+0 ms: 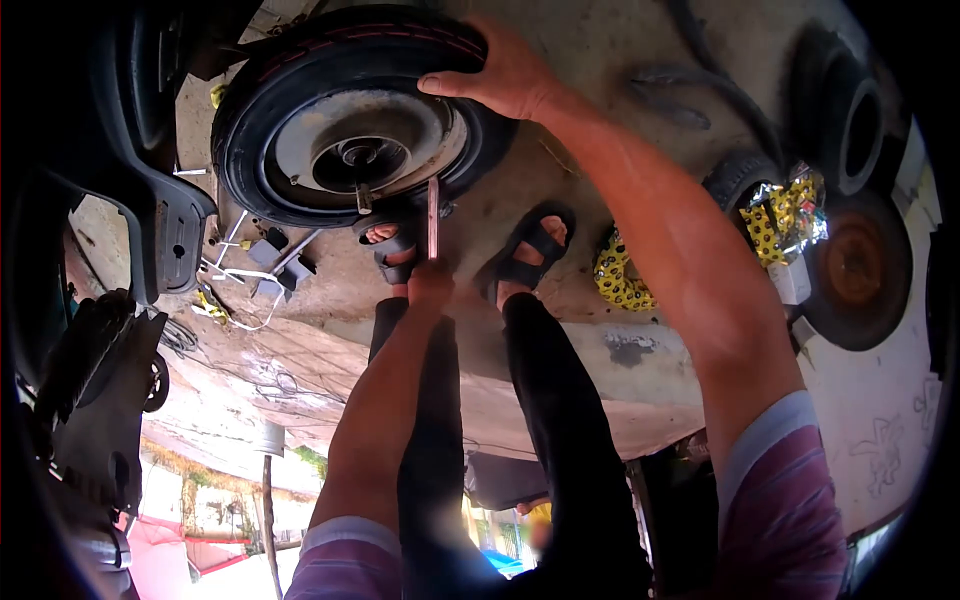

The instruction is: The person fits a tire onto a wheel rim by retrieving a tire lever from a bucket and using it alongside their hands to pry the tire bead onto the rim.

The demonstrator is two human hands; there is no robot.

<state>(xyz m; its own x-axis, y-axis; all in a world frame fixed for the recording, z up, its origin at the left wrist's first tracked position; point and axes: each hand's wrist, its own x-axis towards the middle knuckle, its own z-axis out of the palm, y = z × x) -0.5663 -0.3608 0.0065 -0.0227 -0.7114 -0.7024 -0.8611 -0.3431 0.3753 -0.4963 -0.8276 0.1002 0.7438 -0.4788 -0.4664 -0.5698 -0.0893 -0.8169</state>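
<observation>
A wheel with a black tyre (265,100) and a grey metal hub stands tilted at the upper left, in front of the sandaled feet. My right hand (505,75) grips the tyre's upper right edge, its thumb stretched along the side and its other fingers hidden behind the rubber. Below the hub, my left hand (430,285) is closed round a narrow flat metal bar (433,220). The bar points up, and its far end meets the wheel's lower right rim. Blur softens the fingers of this hand.
A dark vehicle part (180,235) fills the left side. Metal stands and a white cord (270,275) lie below the wheel. At the right are a yellow patterned wrapped ring (622,285), shiny yellow packaging (790,215), a black tyre (860,135) and a wheel with a brown centre (858,265).
</observation>
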